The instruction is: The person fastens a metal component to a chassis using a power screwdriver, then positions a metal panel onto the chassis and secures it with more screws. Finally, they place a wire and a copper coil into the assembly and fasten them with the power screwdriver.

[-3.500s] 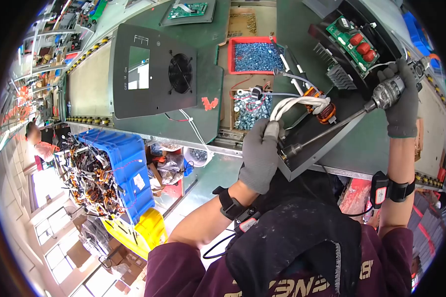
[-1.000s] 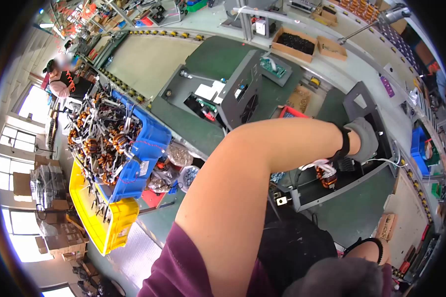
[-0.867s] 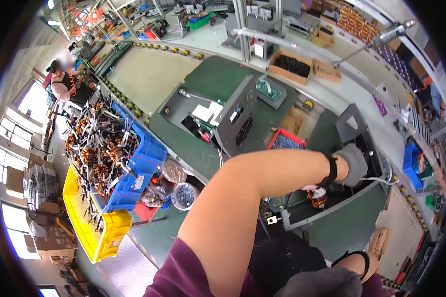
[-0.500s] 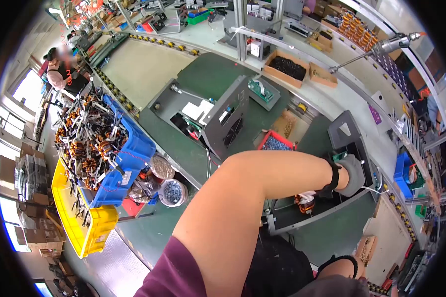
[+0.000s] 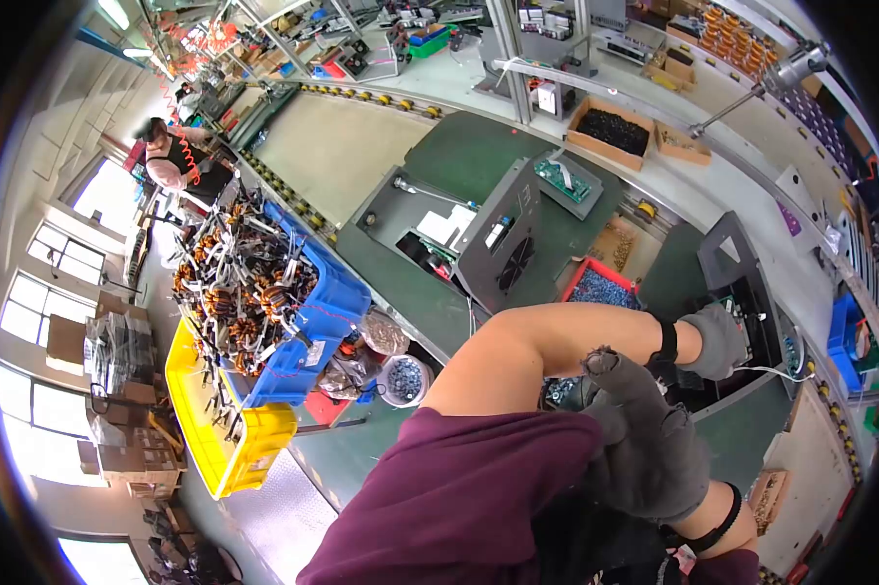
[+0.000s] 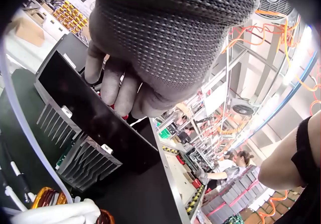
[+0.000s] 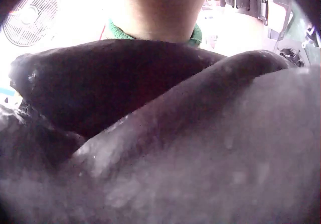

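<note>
My left hand [image 5: 717, 341], in a grey glove, reaches into the right side of an open dark metal case [image 5: 727, 244]. In the left wrist view its fingers [image 6: 111, 86] curl over the upper edge of a black panel [image 6: 85, 96] that carries finned heatsinks [image 6: 93, 161]; red parts show behind the fingertips. A green circuit board [image 5: 748, 317] is right by this hand. My gloved right hand [image 5: 654, 444] is raised beside my left forearm and sleeve, one finger pointing up, nothing visible in its grasp. White cables [image 6: 60, 213] and a copper-wound coil [image 6: 45, 198] lie in the case.
A power screwdriver [image 5: 790, 70] hangs at upper right. A red bin of screws [image 5: 568, 291] sits behind my forearm. A second case with a fan [image 5: 513, 263] stands left of it. A blue crate [image 5: 337, 283] of coils and a yellow crate [image 5: 254, 453] stand at left.
My right hand has released the screwdriver, now hanging at upper right, and risen beside my left arm. My left hand has left the white cables for the black panel.
</note>
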A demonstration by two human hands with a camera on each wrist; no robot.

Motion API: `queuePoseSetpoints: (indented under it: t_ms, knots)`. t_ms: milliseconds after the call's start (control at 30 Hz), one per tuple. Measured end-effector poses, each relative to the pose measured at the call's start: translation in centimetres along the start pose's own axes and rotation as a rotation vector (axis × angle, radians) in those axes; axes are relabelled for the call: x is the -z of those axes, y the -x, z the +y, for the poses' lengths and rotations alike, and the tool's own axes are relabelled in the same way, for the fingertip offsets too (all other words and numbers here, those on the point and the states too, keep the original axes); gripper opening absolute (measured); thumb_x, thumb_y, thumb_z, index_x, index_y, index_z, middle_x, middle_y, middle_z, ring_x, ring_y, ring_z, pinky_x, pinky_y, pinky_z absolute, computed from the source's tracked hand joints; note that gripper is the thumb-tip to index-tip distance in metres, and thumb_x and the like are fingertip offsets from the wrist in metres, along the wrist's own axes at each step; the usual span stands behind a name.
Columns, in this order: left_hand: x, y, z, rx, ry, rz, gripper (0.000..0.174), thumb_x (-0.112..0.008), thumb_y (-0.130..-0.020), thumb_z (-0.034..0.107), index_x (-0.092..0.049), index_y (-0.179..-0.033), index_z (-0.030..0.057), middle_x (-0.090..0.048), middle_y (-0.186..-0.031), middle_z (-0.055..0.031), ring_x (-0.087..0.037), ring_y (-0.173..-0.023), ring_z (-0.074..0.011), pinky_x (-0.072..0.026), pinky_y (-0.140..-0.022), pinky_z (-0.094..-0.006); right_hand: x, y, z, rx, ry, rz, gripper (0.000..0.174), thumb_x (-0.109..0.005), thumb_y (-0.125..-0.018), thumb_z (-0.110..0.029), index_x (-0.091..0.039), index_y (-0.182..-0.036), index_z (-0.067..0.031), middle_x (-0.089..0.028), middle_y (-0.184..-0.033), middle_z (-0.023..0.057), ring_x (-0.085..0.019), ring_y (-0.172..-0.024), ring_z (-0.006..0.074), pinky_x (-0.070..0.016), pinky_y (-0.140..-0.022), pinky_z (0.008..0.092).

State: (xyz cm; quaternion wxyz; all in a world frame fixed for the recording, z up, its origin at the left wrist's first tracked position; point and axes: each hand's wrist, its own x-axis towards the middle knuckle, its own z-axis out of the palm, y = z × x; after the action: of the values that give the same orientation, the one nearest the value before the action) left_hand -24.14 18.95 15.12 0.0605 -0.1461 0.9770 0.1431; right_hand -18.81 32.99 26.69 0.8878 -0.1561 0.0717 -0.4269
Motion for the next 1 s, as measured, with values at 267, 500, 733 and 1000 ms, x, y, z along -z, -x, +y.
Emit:
queuePoseSetpoints:
  t_ms: [267, 500, 733, 1000]
  knots:
    - [-0.8, 10.1, -1.3, 0.226, 0.447, 0.602, 0.022, -0.068, -0.077, 0.02, -0.064, -0.097, 0.0116, -0.063, -0.097, -0.0092, -0.06, -0.095, -0.0286, -0.0491, -0.081, -0.0397, 10.3, 0.5, -16.5, 0.586, 1.913, 0.643, 0.03, -0.056, -0.089, -0.019, -0.054, -0.116, -0.0064, -0.061, -0.103, 0.0134, -0.06, -0.093, 0.0249, -0.0463, -0.082, 0.032]
    - [-13.7, 22.9, 3.1, 1.045, 1.069, 0.719, 0.042, -0.063, -0.087, 0.034, -0.055, -0.12, 0.0101, -0.06, -0.112, -0.0151, -0.06, -0.102, -0.0285, -0.0494, -0.085, -0.0374, 23.5, -2.2, -27.0, -0.207, 2.398, 1.114, 0.046, -0.055, -0.088, -0.039, -0.051, -0.123, -0.0086, -0.057, -0.121, 0.0227, -0.055, -0.112, 0.0369, -0.0448, -0.091, 0.0436]
    - [-17.6, 22.9, 5.7, 0.928, 2.595, 0.168, 0.068, -0.046, -0.091, 0.059, -0.042, -0.128, 0.0024, -0.055, -0.12, -0.0162, -0.06, -0.105, -0.0296, -0.0538, -0.084, -0.0434, 29.5, -1.8, -28.5, -0.398, 2.584, 1.196, 0.034, -0.049, -0.087, -0.028, -0.061, -0.112, -0.0081, -0.06, -0.116, 0.0205, -0.057, -0.109, 0.0367, -0.0453, -0.092, 0.0431]
    - [-19.0, 21.1, 4.3, 0.895, 2.048, 0.166, 0.025, -0.058, -0.084, 0.009, -0.054, -0.107, 0.0005, -0.062, -0.093, -0.012, -0.064, -0.088, -0.0233, -0.0551, -0.073, -0.0346, 22.6, 8.2, -26.5, 0.735, 2.224, 1.279, 0.034, -0.055, -0.088, -0.026, -0.057, -0.112, -0.0016, -0.064, -0.104, 0.0191, -0.061, -0.099, 0.0309, -0.0458, -0.086, 0.039]
